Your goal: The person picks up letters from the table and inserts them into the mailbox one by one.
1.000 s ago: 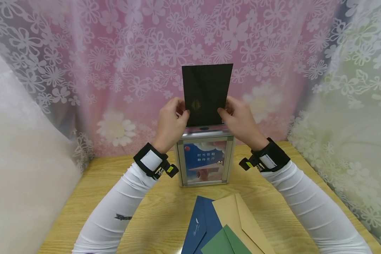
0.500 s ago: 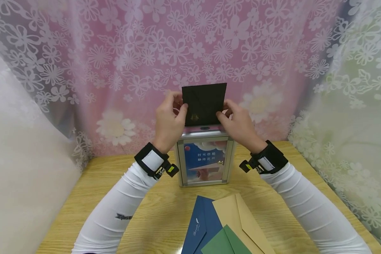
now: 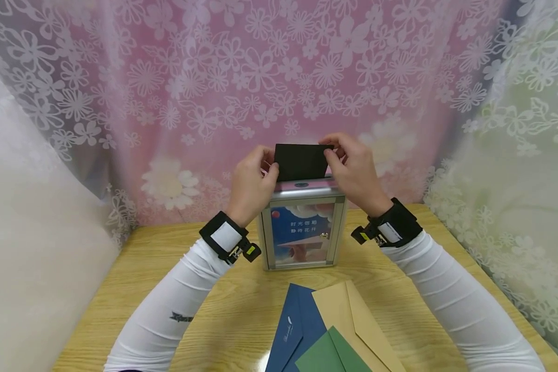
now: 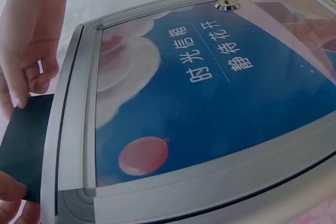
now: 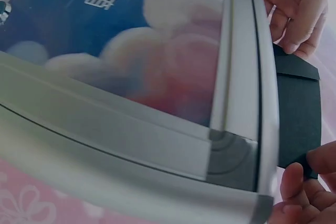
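A black envelope [image 3: 301, 161] stands upright at the top of a silver-framed letter box [image 3: 302, 194], its lower part out of sight inside. My left hand [image 3: 252, 185] pinches the envelope's left edge between thumb and fingers, close above the box. At the upper right corner, my right hand [image 3: 355, 173] pinches it with the thumb in front. The left wrist view has the envelope [image 4: 26, 135] sticking out past the box's metal rim, fingers at both sides. A folded flap line crosses the envelope [image 5: 299, 108] in the right wrist view.
Blue [image 3: 285, 325], tan [image 3: 353, 320] and green [image 3: 330, 354] envelopes overlap on the wooden table [image 3: 204, 310] in front of the box. The box door carries a lock [image 3: 324, 235]. A pink flowered curtain [image 3: 214, 103] hangs behind, with pale sheets at both sides.
The black envelope has moved down into the top of the box, so much less of it shows. My right hand's grip now lies at its upper corner; the left stays at the left edge.
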### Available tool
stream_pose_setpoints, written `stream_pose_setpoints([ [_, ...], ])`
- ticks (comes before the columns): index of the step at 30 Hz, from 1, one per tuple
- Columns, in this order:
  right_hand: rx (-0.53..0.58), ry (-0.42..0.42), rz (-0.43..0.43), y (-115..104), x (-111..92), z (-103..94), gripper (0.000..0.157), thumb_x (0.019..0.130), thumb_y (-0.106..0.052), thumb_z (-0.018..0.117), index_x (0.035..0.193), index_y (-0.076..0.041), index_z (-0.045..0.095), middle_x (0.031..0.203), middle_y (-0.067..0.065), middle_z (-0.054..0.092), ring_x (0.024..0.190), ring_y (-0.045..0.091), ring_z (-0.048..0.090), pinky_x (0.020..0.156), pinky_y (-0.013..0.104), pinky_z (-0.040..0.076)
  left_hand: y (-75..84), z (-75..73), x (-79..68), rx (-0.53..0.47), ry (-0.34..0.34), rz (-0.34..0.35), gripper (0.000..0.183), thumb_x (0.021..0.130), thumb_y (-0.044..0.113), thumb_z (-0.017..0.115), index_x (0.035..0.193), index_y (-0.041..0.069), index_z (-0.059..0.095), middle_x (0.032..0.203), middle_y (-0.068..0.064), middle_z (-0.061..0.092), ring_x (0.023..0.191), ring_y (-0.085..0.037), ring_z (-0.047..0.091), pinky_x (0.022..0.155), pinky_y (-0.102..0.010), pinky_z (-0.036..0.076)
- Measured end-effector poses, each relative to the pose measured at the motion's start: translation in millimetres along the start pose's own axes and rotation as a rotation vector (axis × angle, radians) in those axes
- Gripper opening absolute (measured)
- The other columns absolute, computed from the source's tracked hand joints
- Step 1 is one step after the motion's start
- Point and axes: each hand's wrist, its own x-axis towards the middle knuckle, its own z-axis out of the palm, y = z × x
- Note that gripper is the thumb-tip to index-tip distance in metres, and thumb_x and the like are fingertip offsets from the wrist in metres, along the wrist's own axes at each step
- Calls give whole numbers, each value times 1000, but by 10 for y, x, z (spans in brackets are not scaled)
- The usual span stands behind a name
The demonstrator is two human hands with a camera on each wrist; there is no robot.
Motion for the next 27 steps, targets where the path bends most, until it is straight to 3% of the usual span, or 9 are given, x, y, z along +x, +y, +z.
stream_pose_setpoints([
  [7,-28,-63,68,31,-62,58,17,93,-5,55,106,-6,66,93,5,64,71,15,49,60,32,39,-30,15,7,-40,19,26,13,93,10,58,105,7,63,89,-2,60,76,-8,51,65,-30,50],
  [17,-79,-151,112,97,-195,86,14,92,-6,57,102,-8,67,88,4,58,72,18,45,58,34,38,-69,44,-48,80,-53,-20,6,92,13,60,94,12,66,85,1,61,78,-9,50,67,-31,48],
  [27,-123,-135,98,105,-226,68,13,91,-6,58,99,-5,69,86,4,61,77,18,44,60,35,38,-77,33,-83,98,-58,-19,7,91,13,60,93,12,66,85,2,61,80,-10,49,68,-32,47],
])
